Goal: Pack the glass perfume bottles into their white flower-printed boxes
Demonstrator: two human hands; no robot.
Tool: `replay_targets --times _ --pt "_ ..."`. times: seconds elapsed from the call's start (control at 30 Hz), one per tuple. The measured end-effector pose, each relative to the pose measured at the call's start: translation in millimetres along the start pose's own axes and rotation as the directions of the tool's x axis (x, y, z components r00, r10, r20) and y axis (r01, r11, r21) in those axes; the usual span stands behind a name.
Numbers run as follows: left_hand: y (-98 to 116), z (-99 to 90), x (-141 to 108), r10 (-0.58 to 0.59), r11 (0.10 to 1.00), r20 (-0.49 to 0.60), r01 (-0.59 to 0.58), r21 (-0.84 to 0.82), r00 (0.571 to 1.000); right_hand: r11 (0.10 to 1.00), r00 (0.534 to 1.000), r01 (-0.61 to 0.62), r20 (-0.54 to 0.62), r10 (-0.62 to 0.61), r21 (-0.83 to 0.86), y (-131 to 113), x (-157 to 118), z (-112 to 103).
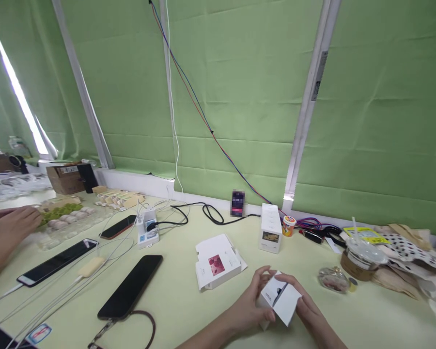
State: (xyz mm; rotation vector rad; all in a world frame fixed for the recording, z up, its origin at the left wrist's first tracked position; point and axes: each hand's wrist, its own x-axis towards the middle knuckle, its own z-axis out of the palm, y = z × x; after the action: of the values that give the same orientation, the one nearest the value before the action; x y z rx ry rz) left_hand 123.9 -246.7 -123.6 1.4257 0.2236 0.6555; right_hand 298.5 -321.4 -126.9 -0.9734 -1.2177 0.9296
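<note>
Inward, 2 hands [253, 301] round box [288, 301].

Reaching in from the bottom edge, forearms [212, 333] slanting toward each other. Curling the left hand [256, 301], thumb low and pointing right, fingers arched above. Bending the right hand [305, 301] inward opposite, index finger stretched leftward, hands close together, bare to the forearms.

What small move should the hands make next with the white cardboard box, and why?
Perhaps the right hand should gently press the white cardboard flap down: it juts out past the white box, leaving a dark gap, while the left hand steadies the side.
</note>
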Motion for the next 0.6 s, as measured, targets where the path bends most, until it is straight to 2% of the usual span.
replay_targets --times 0.13,0.27,0.3,0.37,0.4,0.47,0.5,0.53,0.6 --pt "-2.5 2.0 -3.7 -0.100 0.986 0.010 0.098 0.132 0.995 0.996 0.996 -0.069 -0.054 0.071 0.049 -7.0 -3.5 8.8" --pt "-1.4 3.1 -10.0 -0.061 0.957 0.019 0.053 0.286 0.998 0.983 0.990 -0.123 -0.051 0.131 0.136 -10.6 -5.6 13.6" --pt "-3.0 3.0 -10.7 -0.020 0.947 0.016 0.014 0.322 1.000 0.980 0.989 -0.132 -0.046 0.140 0.147 -10.5 -5.7 14.0" --pt "-8.3 2.4 -10.0 0.148 0.900 0.023 -0.144 0.412 0.989 0.979 0.990 -0.129 -0.045 0.137 0.157 -9.3 -5.7 14.2" --pt "-11.2 2.1 -8.9 0.264 0.851 0.042 -0.253 0.461 0.964 0.981 0.990 -0.119 -0.049 0.128 0.155 -8.5 -5.7 14.0" --pt "-16.1 1.4 -6.4 0.476 0.709 0.102 -0.450 0.542 0.873 0.986 0.993 -0.095 -0.063 0.104 0.135 -6.4 -5.7 13.1" --pt "-17.4 1.1 -5.5 0.543 0.645 0.129 -0.510 0.569 0.830 0.990 0.993 -0.085 -0.070 0.093 0.115 -5.1 -5.9 12.5" --pt "-17.8 0.9 -5.1 0.577 0.604 0.144 -0.538 0.588 0.804 0.993 0.993 -0.078 -0.078 0.085 0.090 -3.7 -6.0 11.7" --pt "-16.2 0.7 -5.8 0.579 0.577 0.149 -0.532 0.620 0.802 0.997 0.994 -0.068 -0.083 0.072 0.048 -0.2 -6.4 10.1"
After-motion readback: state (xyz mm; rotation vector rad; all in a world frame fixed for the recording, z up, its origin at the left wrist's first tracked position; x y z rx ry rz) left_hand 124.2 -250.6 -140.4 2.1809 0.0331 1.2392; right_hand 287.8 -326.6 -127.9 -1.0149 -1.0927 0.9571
